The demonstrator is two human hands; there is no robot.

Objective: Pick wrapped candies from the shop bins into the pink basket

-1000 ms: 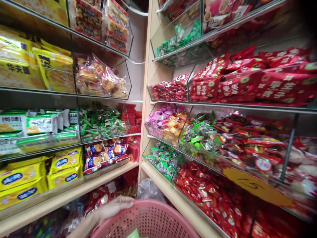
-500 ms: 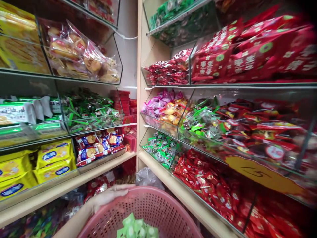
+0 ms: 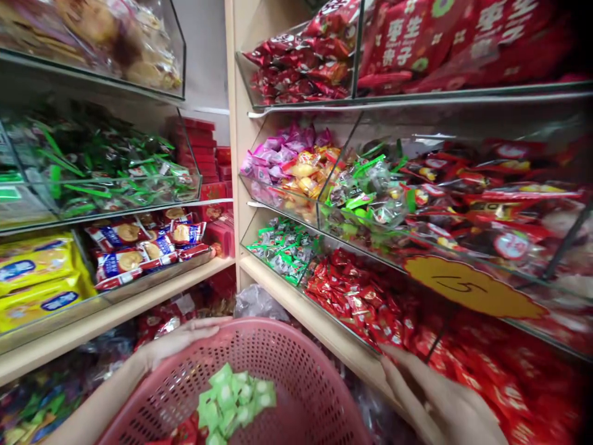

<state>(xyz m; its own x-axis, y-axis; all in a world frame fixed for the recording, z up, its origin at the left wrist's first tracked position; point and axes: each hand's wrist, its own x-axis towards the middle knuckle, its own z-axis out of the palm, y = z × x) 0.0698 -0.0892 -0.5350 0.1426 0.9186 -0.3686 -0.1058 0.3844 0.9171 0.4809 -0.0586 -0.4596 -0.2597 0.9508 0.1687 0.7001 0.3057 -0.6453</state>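
A pink perforated plastic basket (image 3: 306, 364) fills the bottom middle, held at its far left rim by my left hand (image 3: 178, 342). Inside it lie a pile of small light-green wrapped packets (image 3: 234, 398) and some red wrapped packets (image 3: 183, 431), partly cut off by the lower edge. My right hand (image 3: 438, 395) is at the lower right, its fingers stretched toward the front edge of the bin of red wrapped sweets (image 3: 356, 296). Nothing shows in that hand, though its underside is hidden.
Two shelf units with clear bins meet at a wooden post (image 3: 234, 154). A yellow tag (image 3: 472, 287) marked 15 hangs on the right. Yellow packs (image 3: 39, 272) and blue-and-red biscuit packs (image 3: 148, 247) sit on the left. Bagged goods (image 3: 41, 402) lie under the left shelf.
My right hand has come into view at the lower right. The view has tipped downward and turned right; red packets now show in the basket. My left hand stays on the rim.
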